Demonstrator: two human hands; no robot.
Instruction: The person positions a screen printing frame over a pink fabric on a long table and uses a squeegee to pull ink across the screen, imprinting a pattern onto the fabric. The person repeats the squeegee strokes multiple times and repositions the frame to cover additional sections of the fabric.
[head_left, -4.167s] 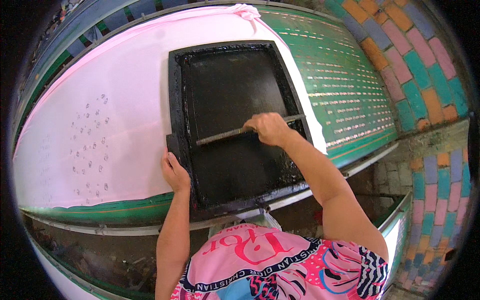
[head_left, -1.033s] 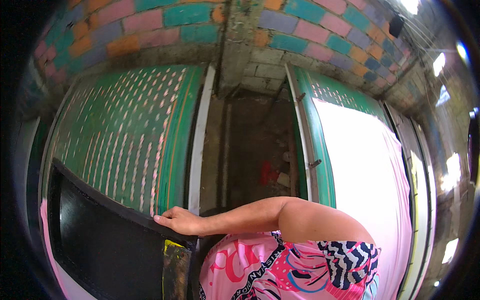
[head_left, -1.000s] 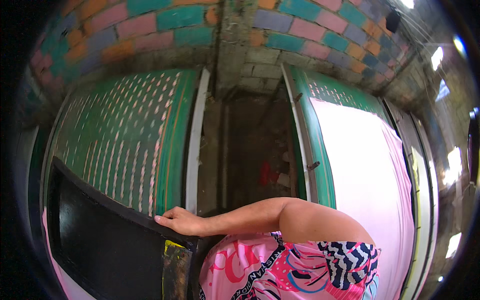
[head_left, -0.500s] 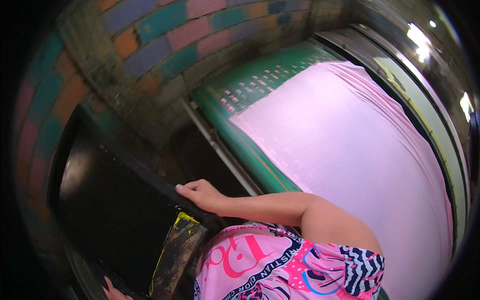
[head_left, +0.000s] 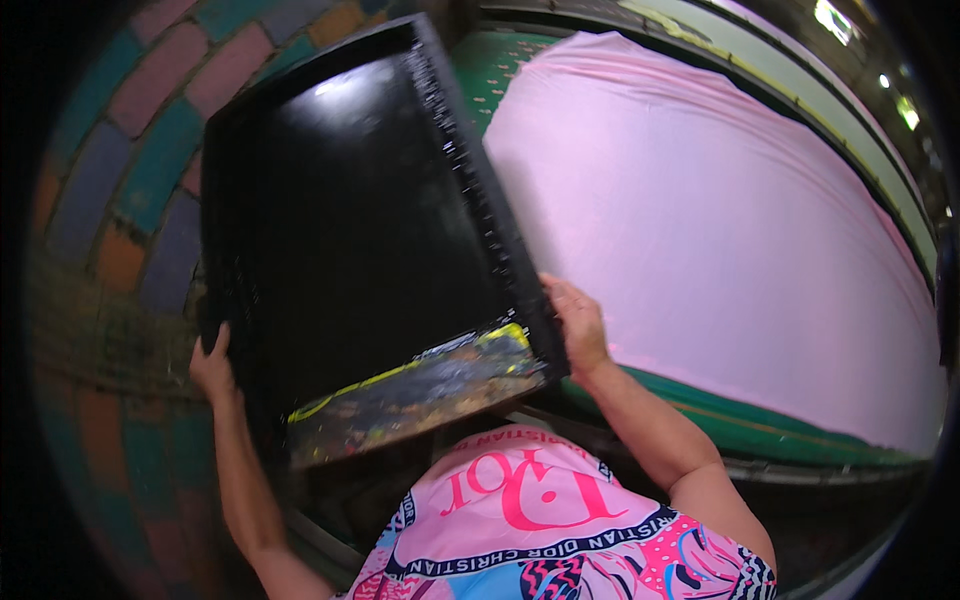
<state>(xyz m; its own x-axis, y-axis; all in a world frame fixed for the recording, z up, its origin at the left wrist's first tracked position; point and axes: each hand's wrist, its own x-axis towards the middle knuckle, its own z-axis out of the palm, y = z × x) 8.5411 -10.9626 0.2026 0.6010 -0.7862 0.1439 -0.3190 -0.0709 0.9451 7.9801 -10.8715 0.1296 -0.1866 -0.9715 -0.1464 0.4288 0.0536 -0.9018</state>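
Observation:
A large black screen-printing frame (head_left: 340, 240) is held up and tilted in front of me, its dark panel shiny. My left hand (head_left: 212, 368) grips its left side near the lower corner, thumb showing on the edge. On the opposite side my right hand (head_left: 578, 322) is closed round the rim, its fingers partly hidden. Across the frame's near end lies a paint-stained, squeegee-like board (head_left: 420, 395) with bright yellow ink along its edge. To the right, pink fabric (head_left: 700, 230) is spread over a green table (head_left: 490, 75), close to the frame's right side.
A painted block wall (head_left: 160, 160) in pink, teal, purple and orange runs close along the left. Long rails (head_left: 770, 60) line the table's far side. Bright lights (head_left: 835, 20) show at the upper right.
The frame has swung up and right from the lower left, now standing before me and covering part of the green table. My left hand has come fully into view, gripping its side.

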